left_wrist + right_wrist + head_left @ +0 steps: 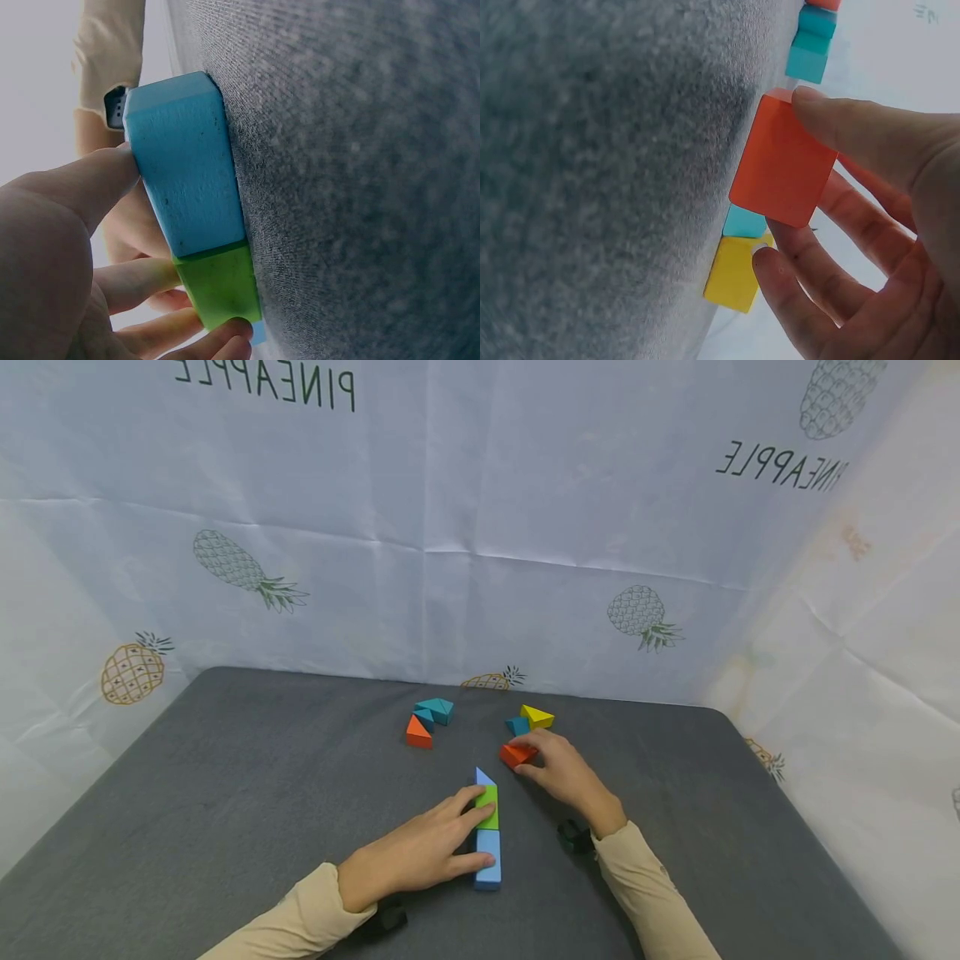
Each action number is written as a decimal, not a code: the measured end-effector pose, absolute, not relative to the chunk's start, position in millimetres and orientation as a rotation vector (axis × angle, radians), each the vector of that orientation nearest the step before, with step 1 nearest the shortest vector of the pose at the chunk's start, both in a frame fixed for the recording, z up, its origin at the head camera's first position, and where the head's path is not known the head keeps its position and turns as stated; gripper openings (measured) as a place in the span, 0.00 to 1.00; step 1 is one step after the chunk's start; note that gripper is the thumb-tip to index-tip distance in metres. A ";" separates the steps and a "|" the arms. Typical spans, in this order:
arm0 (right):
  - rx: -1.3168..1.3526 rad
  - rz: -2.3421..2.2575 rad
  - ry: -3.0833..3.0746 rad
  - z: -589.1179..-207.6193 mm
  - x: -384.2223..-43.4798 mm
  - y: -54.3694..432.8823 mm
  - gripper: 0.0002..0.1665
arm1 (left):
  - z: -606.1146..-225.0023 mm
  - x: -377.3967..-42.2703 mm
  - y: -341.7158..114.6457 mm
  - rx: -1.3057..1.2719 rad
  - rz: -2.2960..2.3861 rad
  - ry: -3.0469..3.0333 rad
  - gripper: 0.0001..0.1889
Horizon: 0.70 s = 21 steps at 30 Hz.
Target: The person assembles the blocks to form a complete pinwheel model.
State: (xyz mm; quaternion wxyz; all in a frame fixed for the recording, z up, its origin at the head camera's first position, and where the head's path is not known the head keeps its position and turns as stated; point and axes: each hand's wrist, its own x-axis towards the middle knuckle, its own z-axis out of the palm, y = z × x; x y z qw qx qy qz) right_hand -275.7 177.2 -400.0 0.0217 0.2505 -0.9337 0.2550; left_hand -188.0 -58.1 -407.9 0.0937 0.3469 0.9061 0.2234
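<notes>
A light blue block (488,852), a green block (221,285) and a small blue wedge (482,777) form a straight row on the table. Across that row rests my left hand (420,852), its thumb touching the light blue block and its fingers on the green one. Farther right, my right hand (566,768) pinches an orange block (780,161) between thumb and fingers. Just beyond it are a yellow triangular block (537,717) and a teal block (517,727). In the right wrist view, one fingertip is close to the yellow block; contact is unclear.
Left of the right hand's group stand an orange triangular block (418,732) and teal blocks (442,711) in a cluster. A pineapple-print cloth (450,610) hangs behind the dark grey table (225,793).
</notes>
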 end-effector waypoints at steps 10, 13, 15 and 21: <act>0.786 0.761 -2.930 -401.9 -274.5 172.8 0.22 | -406.7 -188.5 -58.2 1.013 0.658 2.674 0.36; 0.790 0.770 -2.938 -402.1 -274.4 172.1 0.22 | -406.8 -188.5 -58.3 1.013 0.663 2.671 0.37; 0.797 0.775 -2.939 -402.3 -274.6 171.9 0.22 | -406.9 -188.5 -58.3 1.012 0.666 2.670 0.37; 0.825 0.772 -2.938 -402.6 -275.0 172.1 0.22 | -407.4 -189.1 -58.2 1.019 0.670 2.668 0.37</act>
